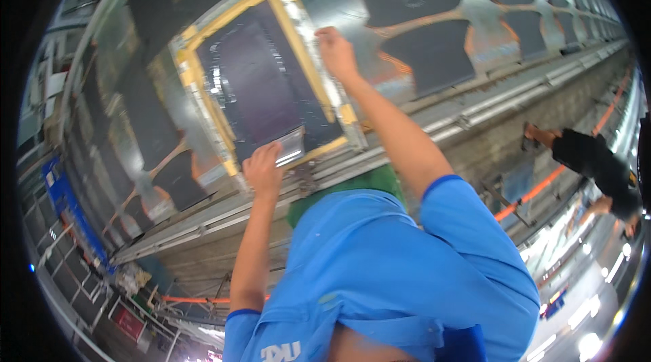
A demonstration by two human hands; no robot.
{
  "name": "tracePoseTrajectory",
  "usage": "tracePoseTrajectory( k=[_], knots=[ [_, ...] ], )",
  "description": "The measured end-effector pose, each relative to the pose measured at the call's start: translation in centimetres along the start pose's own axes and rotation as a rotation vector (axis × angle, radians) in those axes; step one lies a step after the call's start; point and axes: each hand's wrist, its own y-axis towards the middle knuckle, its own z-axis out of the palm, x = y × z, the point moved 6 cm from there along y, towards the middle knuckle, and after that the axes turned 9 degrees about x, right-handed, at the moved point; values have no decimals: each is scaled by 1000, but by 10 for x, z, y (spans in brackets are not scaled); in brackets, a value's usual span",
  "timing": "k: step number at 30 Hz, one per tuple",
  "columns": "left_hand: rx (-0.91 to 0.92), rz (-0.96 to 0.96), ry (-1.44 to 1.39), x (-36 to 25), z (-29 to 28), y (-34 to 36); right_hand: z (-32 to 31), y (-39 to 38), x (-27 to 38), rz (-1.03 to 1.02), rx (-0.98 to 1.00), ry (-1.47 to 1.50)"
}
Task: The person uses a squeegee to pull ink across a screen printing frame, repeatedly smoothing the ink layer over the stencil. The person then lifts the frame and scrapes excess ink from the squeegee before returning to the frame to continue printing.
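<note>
A rectangular frame (285,2) bordered with yellow and silver tape lies on a metal panel with dark patches, enclosing a dark purple-grey sheet (251,77). My left hand (263,168) grips what looks like a flat silver scraper (290,148) on the sheet's lower edge; its exact shape is partly hidden by my fingers. My right hand (337,56) holds the upper right side of the frame, fingers curled at its taped edge.
Metal rails (441,128) run along the panel's near edge, with an orange pipe (529,194) beyond. Another person (597,165) in dark clothing is at the right. A blue beam (74,213) and grey railings stand at the left.
</note>
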Motion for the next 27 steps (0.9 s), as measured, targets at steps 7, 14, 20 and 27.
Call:
tracePoseTrajectory(
  k=[7, 14, 20, 27],
  knots=[
    [-22, -151, 24, 112, -30, 197, -2, -6, 12, 97, 66, -65],
    [221, -248, 190, 159, -44, 335, -3, -10, 14, 104, 49, -56],
    [214, -197, 274, 126, -21, 285, 0, -7, 9, 107, 43, -103],
    [6, -86, 81, 32, -4, 104, 1, 2, 1, -6, 3, -103]
  ],
)
